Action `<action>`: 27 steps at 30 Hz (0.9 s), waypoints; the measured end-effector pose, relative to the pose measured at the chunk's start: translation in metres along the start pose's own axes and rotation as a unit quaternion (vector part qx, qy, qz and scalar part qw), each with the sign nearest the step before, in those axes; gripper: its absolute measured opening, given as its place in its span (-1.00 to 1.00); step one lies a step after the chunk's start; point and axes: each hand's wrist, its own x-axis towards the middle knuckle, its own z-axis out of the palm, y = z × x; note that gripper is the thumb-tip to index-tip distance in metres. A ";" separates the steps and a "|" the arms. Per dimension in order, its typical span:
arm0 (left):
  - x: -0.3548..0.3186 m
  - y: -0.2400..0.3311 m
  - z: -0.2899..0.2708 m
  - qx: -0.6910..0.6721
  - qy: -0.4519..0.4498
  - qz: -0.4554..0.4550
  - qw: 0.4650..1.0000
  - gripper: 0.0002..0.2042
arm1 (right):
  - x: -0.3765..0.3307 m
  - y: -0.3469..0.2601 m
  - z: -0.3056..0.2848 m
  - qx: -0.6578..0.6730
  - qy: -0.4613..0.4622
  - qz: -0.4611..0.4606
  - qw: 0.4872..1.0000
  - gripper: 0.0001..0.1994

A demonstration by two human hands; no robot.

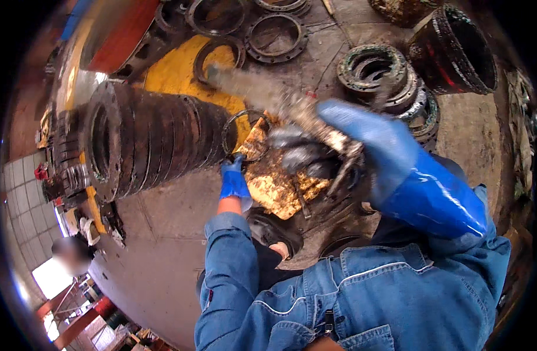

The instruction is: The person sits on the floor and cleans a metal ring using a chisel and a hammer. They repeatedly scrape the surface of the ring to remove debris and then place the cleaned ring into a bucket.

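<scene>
My left hand (232, 175), in a blue glove, has its fingers closed on the lower edge of a thin dark metal ring (225, 139). The ring is tilted up beside a stack of rings. My right hand (370, 131), in a blue glove with blackened fingers, is wrapped round a long, dirt-caked, brush-like tool (280, 100). Motion blurs the tool, and its far end reaches up and left above the ring. Below the ring and my right hand lies a crumpled, grimy yellow piece (274, 193); I cannot tell what it is made of.
A big stack of dark rings (163, 131) lies on its side at the left. Flanged rings (275, 36) lie ahead, one on a yellow plate (180, 67). At the right are piled rings (373, 67) and a black drum (449, 50). A person (72, 254) is far left.
</scene>
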 end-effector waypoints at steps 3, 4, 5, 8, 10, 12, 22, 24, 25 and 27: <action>0.007 -0.007 -0.016 0.045 0.059 0.031 0.997 -0.62 | 0.005 0.018 0.003 -0.016 0.053 0.006 0.998 -0.59; 0.004 -0.009 -0.042 0.071 0.089 0.075 0.991 -0.64 | 0.002 0.020 0.010 -0.028 0.038 -0.007 0.999 -0.59; -0.004 0.001 -0.020 -0.020 0.025 0.083 0.996 -0.69 | -0.001 0.022 0.009 -0.047 0.054 -0.028 0.997 -0.60; -0.074 0.121 0.067 0.117 -0.020 0.064 0.991 -0.69 | 0.008 0.019 -0.030 -0.067 0.030 -0.034 0.997 -0.60; -0.081 0.149 0.037 0.198 -0.021 0.159 0.967 -0.67 | 0.015 0.023 -0.029 -0.070 -0.018 -0.037 0.997 -0.60; -0.101 0.188 0.029 0.257 0.003 0.171 0.951 -0.66 | 0.014 0.020 -0.023 -0.049 0.012 -0.021 0.998 -0.63; -0.204 0.281 -0.019 -0.091 -0.030 0.172 0.980 -0.77 | -0.003 0.026 -0.010 -0.101 -0.019 0.046 0.994 -0.79; -0.208 0.285 -0.027 -0.094 -0.007 0.232 0.968 -0.76 | -0.009 0.034 -0.015 -0.289 -0.130 -0.211 0.925 -0.76; -0.210 0.289 -0.027 -0.092 -0.004 0.250 0.964 -0.76 | -0.010 0.037 -0.024 -0.373 -0.176 -0.333 0.848 -0.74; -0.221 0.285 -0.033 -0.094 0.011 0.264 0.960 -0.78 | -0.028 0.035 0.010 -0.085 -0.104 -0.002 0.991 -0.72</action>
